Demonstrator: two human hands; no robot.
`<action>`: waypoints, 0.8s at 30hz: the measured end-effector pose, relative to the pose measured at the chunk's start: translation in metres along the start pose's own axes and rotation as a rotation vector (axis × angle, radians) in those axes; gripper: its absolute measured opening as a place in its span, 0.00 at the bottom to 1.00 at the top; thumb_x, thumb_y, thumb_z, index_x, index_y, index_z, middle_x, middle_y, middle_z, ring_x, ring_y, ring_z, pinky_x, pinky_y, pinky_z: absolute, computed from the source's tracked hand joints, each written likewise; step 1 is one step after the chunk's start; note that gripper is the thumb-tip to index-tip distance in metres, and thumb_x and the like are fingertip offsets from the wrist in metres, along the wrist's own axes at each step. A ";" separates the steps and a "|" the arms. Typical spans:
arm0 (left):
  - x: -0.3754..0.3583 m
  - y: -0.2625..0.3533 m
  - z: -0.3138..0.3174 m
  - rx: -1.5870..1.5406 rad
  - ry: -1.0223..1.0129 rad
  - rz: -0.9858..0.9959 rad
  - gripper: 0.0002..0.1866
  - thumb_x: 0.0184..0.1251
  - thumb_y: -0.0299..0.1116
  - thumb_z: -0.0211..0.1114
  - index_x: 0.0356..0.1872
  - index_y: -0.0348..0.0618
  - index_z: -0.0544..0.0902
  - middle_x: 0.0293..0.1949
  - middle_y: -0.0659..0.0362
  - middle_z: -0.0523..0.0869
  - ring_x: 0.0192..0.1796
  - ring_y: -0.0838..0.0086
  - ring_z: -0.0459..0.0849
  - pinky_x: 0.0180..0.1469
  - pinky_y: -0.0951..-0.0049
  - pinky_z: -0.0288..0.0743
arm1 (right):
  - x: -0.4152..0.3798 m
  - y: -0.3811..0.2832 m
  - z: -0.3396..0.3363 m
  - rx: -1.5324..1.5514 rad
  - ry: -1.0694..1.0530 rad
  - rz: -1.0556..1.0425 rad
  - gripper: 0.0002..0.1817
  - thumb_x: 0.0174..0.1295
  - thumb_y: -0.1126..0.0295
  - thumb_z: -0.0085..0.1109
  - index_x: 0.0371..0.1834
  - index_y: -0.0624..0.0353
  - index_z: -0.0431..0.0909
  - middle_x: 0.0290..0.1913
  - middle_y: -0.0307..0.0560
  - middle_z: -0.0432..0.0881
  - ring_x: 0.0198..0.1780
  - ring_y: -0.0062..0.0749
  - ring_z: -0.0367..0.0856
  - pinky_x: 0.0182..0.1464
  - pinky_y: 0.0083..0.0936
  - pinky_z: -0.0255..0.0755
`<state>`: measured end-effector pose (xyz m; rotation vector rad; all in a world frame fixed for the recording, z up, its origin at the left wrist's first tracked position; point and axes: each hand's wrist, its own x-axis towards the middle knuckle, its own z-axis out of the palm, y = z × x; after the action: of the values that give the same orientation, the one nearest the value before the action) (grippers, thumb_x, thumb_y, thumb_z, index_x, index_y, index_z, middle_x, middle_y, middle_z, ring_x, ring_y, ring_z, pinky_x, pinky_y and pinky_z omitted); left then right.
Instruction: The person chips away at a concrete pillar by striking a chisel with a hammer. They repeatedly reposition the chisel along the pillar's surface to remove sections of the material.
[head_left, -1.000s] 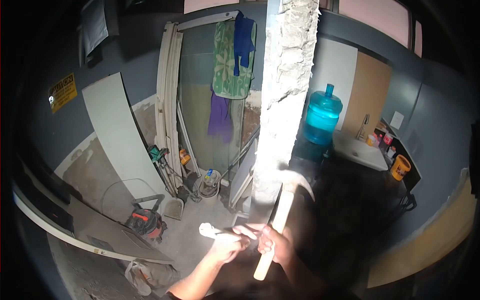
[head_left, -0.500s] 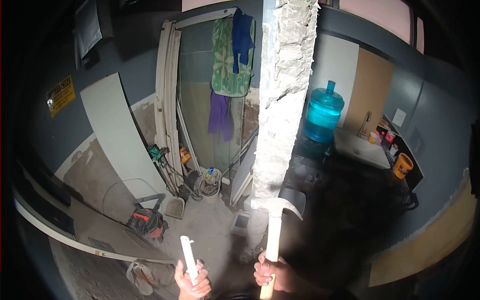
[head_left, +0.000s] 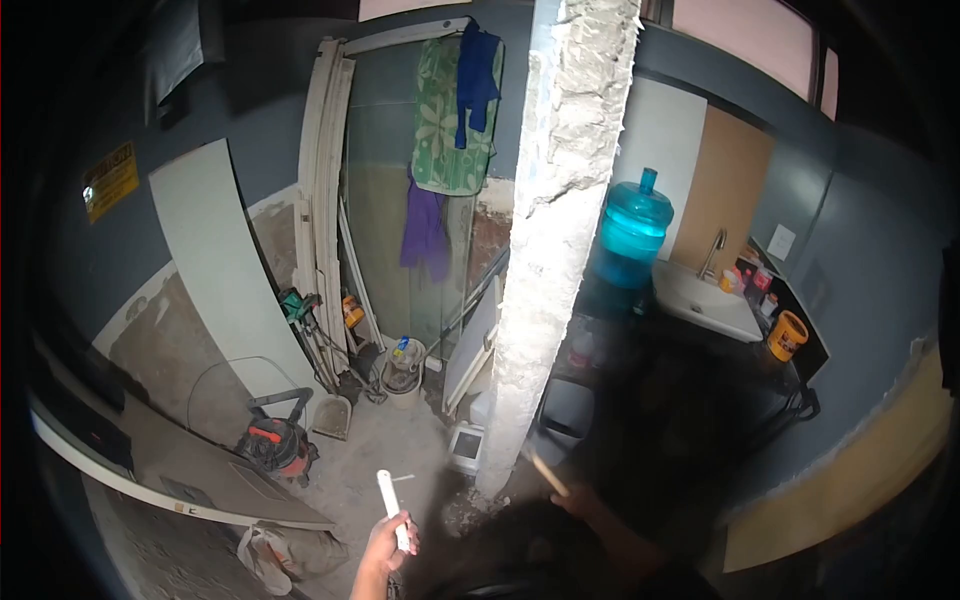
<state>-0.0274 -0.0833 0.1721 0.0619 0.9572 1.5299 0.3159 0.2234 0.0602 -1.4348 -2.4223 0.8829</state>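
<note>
My left hand [head_left: 393, 543] is wrapped round a slim white stick-like tool [head_left: 387, 490], held upright, with a thin pin poking out sideways near its top. To its right, my right hand [head_left: 576, 503] grips the wooden handle of a claw hammer [head_left: 548, 476]. The hammer now slants up and left, and its head is dim and blurred in shadow near the foot of the column. Directly ahead stands the rough, chipped concrete column [head_left: 555, 260], brightly lit, with rubble [head_left: 478, 512] around its base. Both hands are apart from the column.
Left on the floor are a vacuum cleaner [head_left: 278, 445], a dustpan [head_left: 332, 417] and a bucket [head_left: 402, 380]. Boards [head_left: 215, 240] lean on the wall. Right of the column are a blue water jug [head_left: 637, 220], a sink [head_left: 705, 300] and an orange tub [head_left: 787, 336].
My right hand has swung the hammer down from upright to a leftward slant, lower and into shadow. My left hand has shifted slightly right, still gripping the white tool. The view has turned slightly.
</note>
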 end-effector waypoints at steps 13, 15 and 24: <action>0.011 -0.126 -0.233 0.806 0.697 -0.468 0.21 0.69 0.48 0.66 0.40 0.35 0.78 0.18 0.62 0.75 0.17 0.74 0.75 0.19 0.71 0.70 | -0.145 0.069 0.051 0.069 -0.465 0.681 0.20 0.71 0.59 0.55 0.58 0.60 0.80 0.59 0.53 0.79 0.64 0.40 0.75 0.62 0.41 0.68; 0.016 -0.123 -0.227 0.800 0.678 -0.467 0.21 0.70 0.48 0.66 0.39 0.36 0.77 0.18 0.62 0.75 0.16 0.74 0.74 0.18 0.71 0.69 | -0.135 0.066 0.044 -0.097 -0.472 0.574 0.20 0.65 0.59 0.61 0.56 0.59 0.83 0.57 0.53 0.81 0.62 0.42 0.78 0.61 0.41 0.71; 0.069 -0.081 -0.193 0.855 0.541 -0.297 0.20 0.71 0.50 0.63 0.36 0.40 0.76 0.17 0.63 0.73 0.15 0.75 0.73 0.16 0.72 0.66 | -0.093 0.041 0.018 -0.265 -0.549 0.354 0.22 0.58 0.58 0.69 0.55 0.54 0.85 0.58 0.54 0.84 0.62 0.49 0.82 0.63 0.44 0.75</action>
<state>-0.0852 -0.1348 -0.0347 0.1090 1.9121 0.7808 0.3858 0.1516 0.0346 -1.9806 -2.8023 1.2003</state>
